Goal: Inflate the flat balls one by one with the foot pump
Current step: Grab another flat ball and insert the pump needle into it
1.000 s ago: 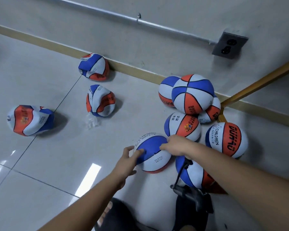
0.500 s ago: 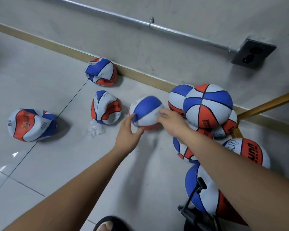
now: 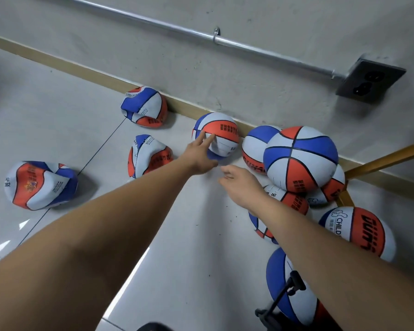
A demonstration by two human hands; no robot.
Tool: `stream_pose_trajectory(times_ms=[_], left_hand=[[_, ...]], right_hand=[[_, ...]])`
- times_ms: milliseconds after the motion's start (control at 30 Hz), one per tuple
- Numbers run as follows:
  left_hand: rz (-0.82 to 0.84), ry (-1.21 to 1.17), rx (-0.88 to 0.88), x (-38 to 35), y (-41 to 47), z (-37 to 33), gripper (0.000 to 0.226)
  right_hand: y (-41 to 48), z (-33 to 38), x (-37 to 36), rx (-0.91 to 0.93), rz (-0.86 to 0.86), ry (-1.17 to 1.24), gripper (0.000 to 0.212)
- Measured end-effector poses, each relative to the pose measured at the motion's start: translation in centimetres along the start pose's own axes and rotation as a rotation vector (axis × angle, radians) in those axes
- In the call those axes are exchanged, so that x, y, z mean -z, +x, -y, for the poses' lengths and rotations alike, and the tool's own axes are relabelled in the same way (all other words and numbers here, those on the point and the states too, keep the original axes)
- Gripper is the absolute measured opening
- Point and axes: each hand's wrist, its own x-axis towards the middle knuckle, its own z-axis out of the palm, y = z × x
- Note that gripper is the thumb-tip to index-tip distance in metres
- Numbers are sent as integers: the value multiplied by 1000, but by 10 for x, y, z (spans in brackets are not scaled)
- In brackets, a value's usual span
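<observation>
Your left hand [image 3: 198, 155] touches the round ball [image 3: 221, 132] with straight fingers. Your right hand [image 3: 239, 185] is open just beside it and holds nothing. This ball sits against the baseboard [image 3: 182, 107], near the pile of full balls [image 3: 299, 158]. Release it gently so it does not roll away, then take the nearest flat ball [image 3: 148, 156] to the foot pump [image 3: 269, 317].
</observation>
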Motion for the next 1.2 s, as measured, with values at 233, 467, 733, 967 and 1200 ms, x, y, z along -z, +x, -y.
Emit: stream_pose_trajectory(times_ms=[233, 467, 733, 967, 1200], left_hand=[[-66, -31, -49, 2, -17, -1, 84], [-312, 151, -6, 19, -53, 52, 73], [-385, 22, 272, 39, -76, 138, 100], [-494, -261, 280, 27, -89, 133, 61], [-536, -468, 280, 1, -147, 111, 56]], right_hand=[[-1, -4, 6, -2, 14, -17, 49], [2, -11, -1, -20, 11, 10, 44], [12, -11, -16, -29, 49, -41, 44], [11, -14, -33, -79, 138, -74, 40], [5, -1, -42, -52, 204, -136, 37]])
